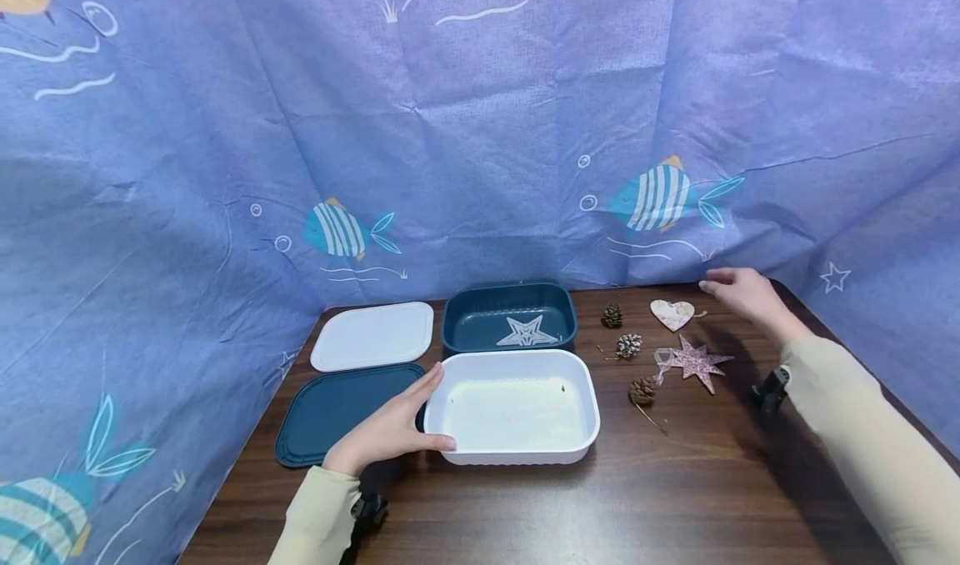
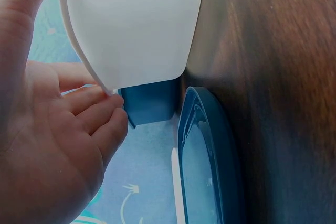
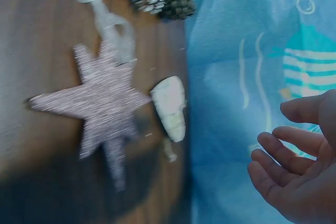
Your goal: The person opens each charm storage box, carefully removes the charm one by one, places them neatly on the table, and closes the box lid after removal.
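My left hand point(image 1: 392, 426) holds the left end of a white plastic container point(image 1: 517, 458), thumb at the near rim and fingertips at the far one. In the left wrist view, slightly bent fingers point(image 2: 108, 124) meet the container's rim. My right hand point(image 1: 742, 294), loosely curled and holding nothing, hovers over the table's far right edge. Closest to it lies a heart ornament point(image 1: 672, 314), with a pink glittery star point(image 1: 699, 362) on a ribbon nearer me. In the right wrist view, the fingers point(image 3: 281, 156) hang apart from both ornaments.
Behind the white container stands a dark blue container point(image 1: 471, 319) with a silver star point(image 1: 528, 331) inside. A white lid point(image 1: 372, 336) and a dark blue lid point(image 1: 337, 407) lie left. Several pine cones point(image 1: 628, 346) sit right of the containers. A fish-print cloth point(image 1: 480, 173) hangs behind the table.
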`<action>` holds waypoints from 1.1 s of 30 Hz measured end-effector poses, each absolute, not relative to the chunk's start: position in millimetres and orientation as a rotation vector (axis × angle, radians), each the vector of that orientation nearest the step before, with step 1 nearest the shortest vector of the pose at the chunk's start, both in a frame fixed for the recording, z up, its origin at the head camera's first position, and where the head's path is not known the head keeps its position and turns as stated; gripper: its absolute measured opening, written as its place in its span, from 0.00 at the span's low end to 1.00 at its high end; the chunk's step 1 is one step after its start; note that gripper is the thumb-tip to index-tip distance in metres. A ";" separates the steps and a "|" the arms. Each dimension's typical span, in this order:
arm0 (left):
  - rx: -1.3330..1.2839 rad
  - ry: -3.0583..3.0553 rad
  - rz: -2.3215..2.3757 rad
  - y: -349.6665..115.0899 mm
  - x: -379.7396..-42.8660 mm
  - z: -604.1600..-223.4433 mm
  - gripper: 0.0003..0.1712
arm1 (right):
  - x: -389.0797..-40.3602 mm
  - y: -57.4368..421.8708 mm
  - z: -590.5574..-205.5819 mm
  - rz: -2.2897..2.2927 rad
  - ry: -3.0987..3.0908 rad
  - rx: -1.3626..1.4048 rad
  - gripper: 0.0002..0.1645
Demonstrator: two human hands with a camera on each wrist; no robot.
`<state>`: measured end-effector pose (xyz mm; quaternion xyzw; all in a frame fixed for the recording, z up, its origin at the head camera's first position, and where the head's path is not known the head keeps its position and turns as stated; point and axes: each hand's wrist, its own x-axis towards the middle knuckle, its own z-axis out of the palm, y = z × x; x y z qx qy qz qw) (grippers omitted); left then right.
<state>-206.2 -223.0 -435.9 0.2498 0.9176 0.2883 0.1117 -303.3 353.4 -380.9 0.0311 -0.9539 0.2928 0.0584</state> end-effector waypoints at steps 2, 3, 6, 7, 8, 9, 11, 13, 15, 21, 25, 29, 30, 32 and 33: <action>0.737 2.697 0.842 -223.0 -206.2 -436.2 0.67 | -309.0 347.8 -371.1 0.894 -2.878 0.087 0.35; 0.737 2.698 0.841 -222.9 -206.2 -436.3 0.67 | -311.7 344.9 -366.4 0.902 -2.869 0.084 0.35; 0.730 2.705 0.833 -222.3 -206.3 -436.7 0.68 | -318.9 336.6 -352.6 0.924 -2.841 0.086 0.35; 0.728 2.706 0.833 -222.1 -206.3 -436.8 0.67 | -321.0 334.0 -348.5 0.934 -2.831 0.086 0.35; 0.722 2.706 0.835 -221.9 -206.2 -436.8 0.67 | -322.9 331.5 -344.5 0.959 -2.820 0.090 0.35; 0.718 2.707 0.835 -221.7 -206.2 -436.8 0.67 | -324.9 329.2 -340.9 0.971 -2.809 0.101 0.34; 0.712 2.709 0.837 -221.3 -205.9 -436.6 0.66 | -328.8 324.7 -334.9 0.989 -2.792 0.123 0.33; 0.713 2.709 0.842 -221.2 -205.7 -436.4 0.65 | -332.8 320.1 -330.2 0.972 -2.780 0.151 0.31; 0.717 2.710 0.840 -221.5 -205.6 -436.3 0.65 | -336.6 315.0 -326.4 0.953 -2.780 0.173 0.30; 0.748 2.701 0.846 -222.6 -206.3 -436.1 0.66 | -345.9 297.9 -315.5 0.931 -2.822 0.201 0.30; 0.737 2.702 0.845 -223.5 -206.1 -435.0 0.67 | -352.4 282.4 -304.0 0.965 -2.828 0.228 0.31; 0.721 2.704 0.832 -223.8 -205.5 -435.4 0.67 | -359.5 266.7 -290.0 0.997 -2.819 0.253 0.31; 0.719 2.703 0.833 -223.5 -205.5 -435.6 0.67 | -361.0 263.5 -286.3 0.999 -2.813 0.259 0.31; 0.720 2.702 0.834 -222.6 -205.7 -436.0 0.67 | -363.7 258.2 -279.0 1.012 -2.810 0.261 0.31; 0.721 2.699 0.839 -222.2 -205.8 -436.2 0.67 | -365.0 255.7 -275.2 1.011 -2.805 0.268 0.31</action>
